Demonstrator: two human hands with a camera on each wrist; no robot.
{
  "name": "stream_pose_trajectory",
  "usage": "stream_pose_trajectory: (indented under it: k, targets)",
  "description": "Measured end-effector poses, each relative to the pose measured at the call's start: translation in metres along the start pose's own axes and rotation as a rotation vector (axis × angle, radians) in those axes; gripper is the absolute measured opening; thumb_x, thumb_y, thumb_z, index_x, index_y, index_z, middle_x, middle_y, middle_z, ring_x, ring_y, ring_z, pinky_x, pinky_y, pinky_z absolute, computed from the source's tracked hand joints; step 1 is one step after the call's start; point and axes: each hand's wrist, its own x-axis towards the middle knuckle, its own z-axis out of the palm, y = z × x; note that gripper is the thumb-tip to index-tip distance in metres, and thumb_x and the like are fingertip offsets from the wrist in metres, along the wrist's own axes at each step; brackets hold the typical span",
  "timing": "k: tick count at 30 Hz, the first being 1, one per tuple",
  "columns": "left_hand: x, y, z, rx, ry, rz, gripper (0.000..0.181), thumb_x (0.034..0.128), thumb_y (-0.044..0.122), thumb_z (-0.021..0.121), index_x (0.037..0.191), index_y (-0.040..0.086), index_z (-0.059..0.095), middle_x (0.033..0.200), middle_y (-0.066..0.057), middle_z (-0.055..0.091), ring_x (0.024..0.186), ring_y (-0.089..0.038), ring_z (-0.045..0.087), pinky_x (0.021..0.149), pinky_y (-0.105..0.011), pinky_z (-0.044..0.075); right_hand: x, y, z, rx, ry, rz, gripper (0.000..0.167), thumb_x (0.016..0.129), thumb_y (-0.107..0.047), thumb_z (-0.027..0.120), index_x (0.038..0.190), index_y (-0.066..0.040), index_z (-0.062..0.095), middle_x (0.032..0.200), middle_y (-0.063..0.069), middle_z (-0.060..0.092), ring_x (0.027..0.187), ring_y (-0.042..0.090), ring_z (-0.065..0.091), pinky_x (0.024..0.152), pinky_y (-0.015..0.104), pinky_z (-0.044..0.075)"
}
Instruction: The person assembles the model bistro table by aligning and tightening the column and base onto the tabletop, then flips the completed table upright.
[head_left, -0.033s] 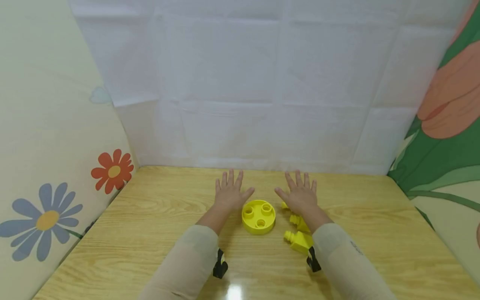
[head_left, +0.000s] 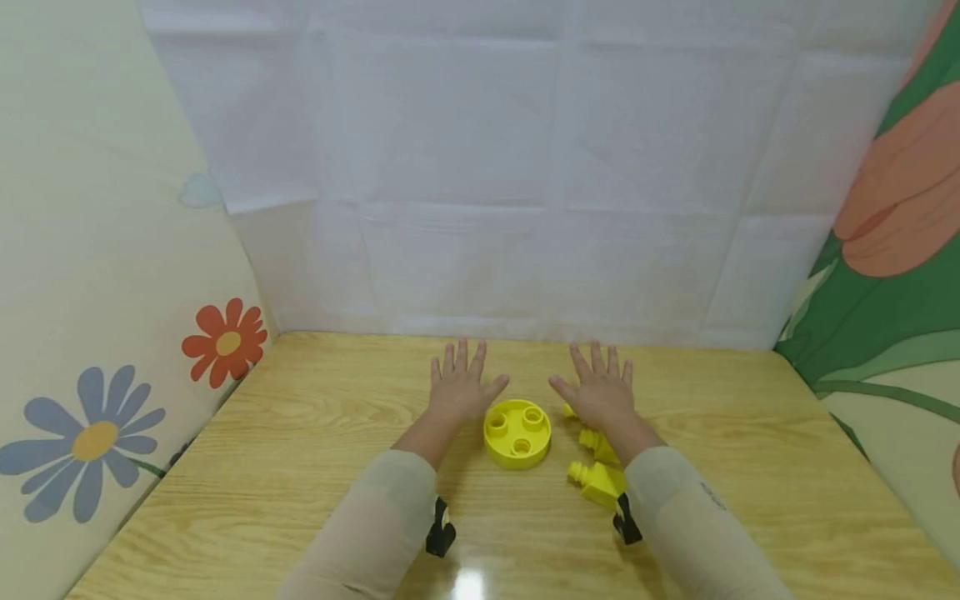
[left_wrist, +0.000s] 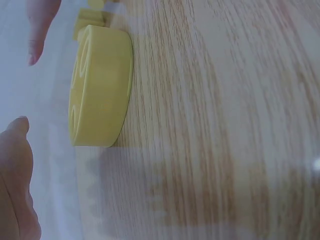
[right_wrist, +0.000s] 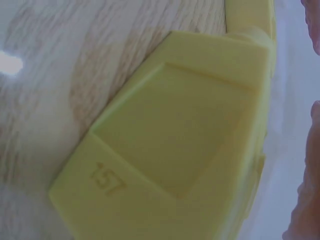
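A round yellow base [head_left: 517, 434] with three raised round sockets lies on the table between the hands; the left wrist view shows its side wall [left_wrist: 106, 87]. My left hand [head_left: 459, 389] is spread with straight fingers just left of the base, holding nothing. My right hand [head_left: 600, 392], also spread and holding nothing, is over the far end of a group of yellow pieces. The nearest yellow piece [head_left: 602, 483] has a knobbed end pointing left and, in the right wrist view, "157" on its face [right_wrist: 170, 130]. My right hand and forearm partly hide the farther pieces.
The wood-grain table [head_left: 322, 417] ends at a white cloth [head_left: 465, 183] behind it. Floral cloths hang at the left [head_left: 97, 275] and right [head_left: 900, 333]. Black devices show at the left wrist [head_left: 441, 529] and right wrist [head_left: 626, 521].
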Motion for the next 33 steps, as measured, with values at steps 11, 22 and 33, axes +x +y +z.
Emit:
stream_pose_trajectory:
  k: [11, 22, 33]
  targets:
    - [-0.013, 0.001, 0.013, -0.154, 0.069, 0.014, 0.079, 0.1001, 0.056, 0.038, 0.157, 0.006, 0.015, 0.162, -0.025, 0.008, 0.151, -0.042, 0.008, 0.122, -0.058, 0.009, -0.01, 0.013, -0.001, 0.077, 0.074, -0.037, 0.075, 0.1, -0.058, 0.038, 0.158, -0.015, 0.017, 0.165, 0.019, 0.002, 0.151, 0.042, -0.002, 0.121, 0.062, 0.0]
    - [-0.055, 0.008, 0.046, -0.558, 0.212, 0.005, 0.071, 0.091, 0.039, 0.063, 0.143, -0.003, 0.042, 0.141, -0.026, 0.048, 0.132, -0.044, 0.042, 0.111, -0.06, 0.034, -0.058, 0.057, -0.006, 0.329, 0.065, -0.097, 0.066, 0.102, -0.048, 0.044, 0.149, -0.003, 0.037, 0.158, 0.026, 0.025, 0.144, 0.048, 0.025, 0.114, 0.065, 0.026]
    - [-0.068, 0.013, 0.068, -0.534, 0.246, -0.026, 0.08, 0.0775, 0.041, 0.076, 0.14, 0.001, 0.047, 0.138, -0.023, 0.053, 0.129, -0.042, 0.047, 0.106, -0.059, 0.033, -0.085, 0.094, 0.009, 0.543, -0.08, -0.053, 0.064, 0.098, -0.039, 0.058, 0.147, -0.002, 0.04, 0.149, 0.027, 0.041, 0.132, 0.049, 0.042, 0.105, 0.061, 0.042]
